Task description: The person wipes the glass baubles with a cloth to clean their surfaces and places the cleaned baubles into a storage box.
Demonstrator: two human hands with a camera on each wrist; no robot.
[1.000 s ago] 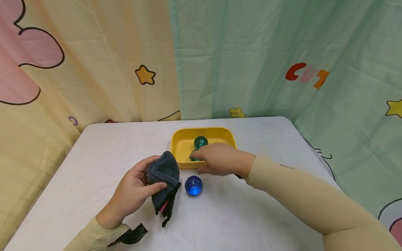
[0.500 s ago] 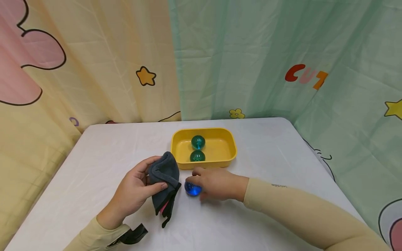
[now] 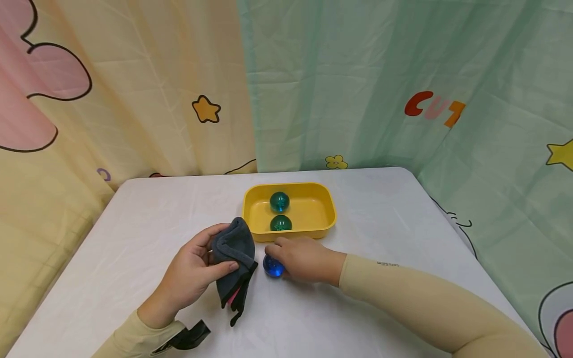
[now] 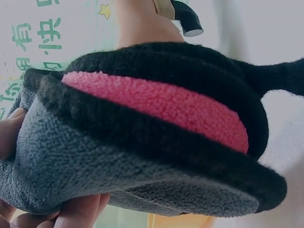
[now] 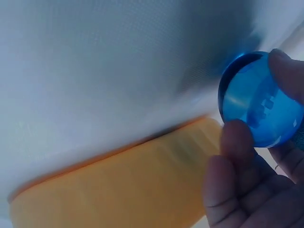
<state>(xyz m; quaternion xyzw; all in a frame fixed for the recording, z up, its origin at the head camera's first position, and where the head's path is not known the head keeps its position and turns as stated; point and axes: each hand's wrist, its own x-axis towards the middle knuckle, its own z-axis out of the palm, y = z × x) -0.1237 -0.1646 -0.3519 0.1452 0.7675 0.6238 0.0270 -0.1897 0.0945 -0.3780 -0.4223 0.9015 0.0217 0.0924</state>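
My left hand (image 3: 188, 278) holds a folded plush grey cloth (image 3: 235, 243) between thumb and fingers, left of the yellow tray. Up close in the left wrist view, the cloth shows thick black edging and a pink layer (image 4: 156, 102) between its folds. With its thumb and fingers, my right hand (image 3: 309, 259) grips a clear blue ball (image 3: 273, 267) just in front of the tray. The right wrist view shows the thumb on one side of the ball and fingertips (image 5: 236, 137) on the other. A dark pattern is visible inside it.
The yellow tray (image 3: 313, 214) stands mid-table behind both hands. Inside it sit two clear green balls, one at the back (image 3: 279, 201) and one by the front wall (image 3: 281, 223). Patterned curtains (image 3: 367, 79) hang behind the white-covered table (image 3: 179, 199).
The right hand has left the green ball in the tray, moved toward the front and taken hold of the blue ball. The left hand and cloth have stayed nearly still.
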